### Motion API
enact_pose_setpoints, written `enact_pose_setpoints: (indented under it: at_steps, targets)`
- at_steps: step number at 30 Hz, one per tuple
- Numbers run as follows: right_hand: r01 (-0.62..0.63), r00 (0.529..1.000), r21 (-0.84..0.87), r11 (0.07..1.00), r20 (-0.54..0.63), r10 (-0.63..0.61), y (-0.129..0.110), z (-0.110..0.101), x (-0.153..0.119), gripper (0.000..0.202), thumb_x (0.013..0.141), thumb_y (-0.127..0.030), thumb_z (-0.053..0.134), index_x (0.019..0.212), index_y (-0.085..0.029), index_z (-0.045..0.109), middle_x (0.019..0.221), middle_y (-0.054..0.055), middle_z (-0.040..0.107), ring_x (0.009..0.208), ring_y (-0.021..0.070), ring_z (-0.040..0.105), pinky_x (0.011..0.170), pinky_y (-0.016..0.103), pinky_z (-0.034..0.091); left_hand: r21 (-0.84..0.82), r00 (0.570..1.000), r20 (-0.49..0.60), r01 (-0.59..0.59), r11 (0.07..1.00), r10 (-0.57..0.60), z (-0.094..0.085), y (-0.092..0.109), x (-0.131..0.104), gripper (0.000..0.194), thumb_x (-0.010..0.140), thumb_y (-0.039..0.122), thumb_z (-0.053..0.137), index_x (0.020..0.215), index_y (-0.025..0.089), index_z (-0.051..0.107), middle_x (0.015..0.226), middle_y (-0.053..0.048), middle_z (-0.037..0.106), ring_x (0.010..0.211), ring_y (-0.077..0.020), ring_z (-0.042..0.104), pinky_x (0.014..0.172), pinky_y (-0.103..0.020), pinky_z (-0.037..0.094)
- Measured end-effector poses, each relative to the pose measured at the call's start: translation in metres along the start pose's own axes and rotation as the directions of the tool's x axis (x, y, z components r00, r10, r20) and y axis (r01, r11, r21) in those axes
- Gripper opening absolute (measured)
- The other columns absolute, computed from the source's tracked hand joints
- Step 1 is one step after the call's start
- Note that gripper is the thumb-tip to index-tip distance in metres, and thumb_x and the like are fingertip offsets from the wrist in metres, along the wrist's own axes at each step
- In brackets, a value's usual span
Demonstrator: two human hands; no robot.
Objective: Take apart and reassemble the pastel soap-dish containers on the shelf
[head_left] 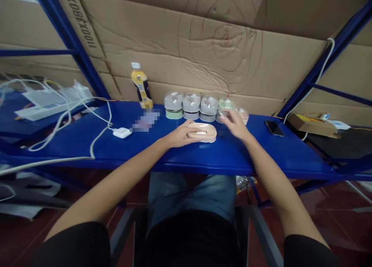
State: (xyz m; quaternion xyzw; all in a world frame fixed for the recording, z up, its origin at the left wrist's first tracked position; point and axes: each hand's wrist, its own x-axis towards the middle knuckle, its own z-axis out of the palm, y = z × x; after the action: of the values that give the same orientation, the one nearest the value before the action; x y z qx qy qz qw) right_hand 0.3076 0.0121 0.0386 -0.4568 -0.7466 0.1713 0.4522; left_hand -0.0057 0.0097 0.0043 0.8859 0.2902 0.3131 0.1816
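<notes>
My cardboard (139, 34), red lines drawn on it, stands behind the bottle (141, 86), which I take as my mark. The blue counter (232, 152) carries the bottle near its back edge and runs out to either side of it. Well left of the bottle I have a white cable (66, 159) looping down and forward. Far to the bottle's right sits an open brown carton (314, 125). A row of clear-lidded boxes (191, 104) begins just right of the bottle, grey and green, stacked in twos, with a pinkish one at the end farthest from it. My left hand (181, 136), nearer me than the bottle and to its right, is closed on one end of the pink case (208, 133), which lies flat there. My right hand (235, 124), farther right of the bottle, has its fingers against the last stack; I cannot tell whether they grip. A dark phone (274, 128) lies well right of the bottle, and a small white charger (122, 133) is in front of it, slightly left.
</notes>
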Motion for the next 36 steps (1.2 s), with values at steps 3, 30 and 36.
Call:
enact_pose_setpoints:
  at_steps: [3, 30, 36]
  targets:
    - [0.008, 1.0, -0.026, 1.0, -0.023, -0.008, 0.003, -0.002, 0.001, 0.077, 0.087, -0.093, 0.065, 0.129, -0.029, 0.072, 0.1, 0.008, 0.078, 0.093, 0.0339, 0.073, 0.092, 0.055, 0.062, 0.001, 1.0, 0.004, 0.012, 1.0, -0.012, -0.002, -0.001, 0.0, 0.047, 0.1, 0.057, 0.077, 0.14, 0.032, 0.083, 0.139, -0.013, 0.068, 0.144, -0.0381, 0.06, 0.13, -0.061, 0.045]
    - [0.146, 0.985, -0.061, 0.987, 0.105, -0.139, -0.004, 0.007, -0.002, 0.082, 0.077, -0.078, 0.084, 0.137, -0.022, 0.074, 0.129, 0.014, 0.081, 0.115, 0.0368, 0.076, 0.106, 0.057, 0.061, 0.028, 0.982, -0.166, 0.099, 0.995, -0.093, 0.002, -0.006, 0.002, 0.091, 0.088, 0.072, 0.083, 0.157, 0.018, 0.059, 0.159, -0.02, 0.063, 0.148, -0.0427, 0.06, 0.128, -0.06, 0.046]
    - [0.244, 0.952, -0.08, 0.967, 0.213, -0.222, -0.015, 0.035, -0.003, 0.082, 0.074, -0.069, 0.094, 0.139, -0.023, 0.076, 0.139, 0.015, 0.079, 0.125, 0.0374, 0.076, 0.112, 0.057, 0.06, -0.025, 0.978, -0.145, 0.15, 0.988, -0.152, 0.008, -0.004, 0.003, 0.107, 0.077, 0.077, 0.09, 0.158, 0.018, 0.052, 0.162, -0.023, 0.061, 0.149, -0.0466, 0.061, 0.125, -0.061, 0.05]
